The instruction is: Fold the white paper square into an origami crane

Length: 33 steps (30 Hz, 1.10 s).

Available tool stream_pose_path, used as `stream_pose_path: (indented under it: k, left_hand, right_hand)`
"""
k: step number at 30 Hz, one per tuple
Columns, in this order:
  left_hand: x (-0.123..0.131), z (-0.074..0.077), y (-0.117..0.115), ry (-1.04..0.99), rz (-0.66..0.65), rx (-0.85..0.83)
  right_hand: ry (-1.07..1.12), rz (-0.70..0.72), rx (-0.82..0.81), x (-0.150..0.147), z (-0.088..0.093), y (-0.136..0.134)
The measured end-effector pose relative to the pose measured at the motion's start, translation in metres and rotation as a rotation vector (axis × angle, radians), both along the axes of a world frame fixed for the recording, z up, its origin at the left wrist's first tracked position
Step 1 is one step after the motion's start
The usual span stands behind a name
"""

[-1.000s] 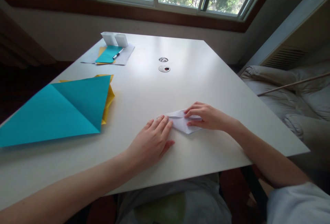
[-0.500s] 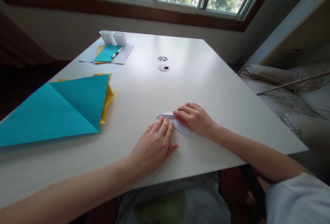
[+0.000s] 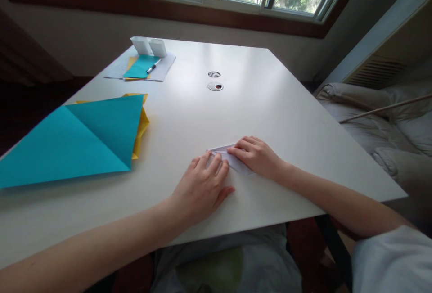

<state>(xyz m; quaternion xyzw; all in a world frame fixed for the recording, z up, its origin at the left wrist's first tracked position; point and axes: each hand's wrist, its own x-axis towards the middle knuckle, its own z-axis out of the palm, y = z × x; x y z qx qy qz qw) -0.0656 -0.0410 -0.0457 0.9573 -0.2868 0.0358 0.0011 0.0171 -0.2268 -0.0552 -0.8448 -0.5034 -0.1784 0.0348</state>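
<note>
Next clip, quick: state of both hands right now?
Left hand: open, fingertips resting on the folded white paper.
Right hand: fingers bent, fingertips on that paper; whether it grips cannot be told.

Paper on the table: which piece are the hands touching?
The small folded white piece, under the left hand and right hand. The large turquoise sheet lies apart at left; the small turquoise sheet is farther off, beneath the pen.

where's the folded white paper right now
In the head view, the folded white paper lies just right of centre on the white table, under the fingers of the left hand and right hand, right of the large blue sheet.
</note>
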Motion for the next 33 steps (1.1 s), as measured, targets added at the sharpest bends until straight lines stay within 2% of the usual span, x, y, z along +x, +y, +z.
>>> stream_pose_path:
  k: [14, 23, 28, 33]
  left_hand:
    - [0.003, -0.003, 0.004, -0.042, -0.005, -0.021]
    - [0.004, 0.002, 0.004, -0.049, -0.006, -0.014]
    - [0.005, -0.001, 0.004, -0.054, -0.018, -0.031]
    - [0.005, -0.002, 0.004, -0.058, -0.033, -0.035]
  right_hand:
    - [-0.006, 0.031, -0.01, 0.0, 0.0, 0.0]
    - [0.024, 0.036, -0.081, 0.002, 0.003, -0.001]
    - [0.075, 0.057, -0.051, 0.005, 0.01, -0.013]
    - [0.013, -0.007, 0.027, 0.006, 0.011, -0.032]
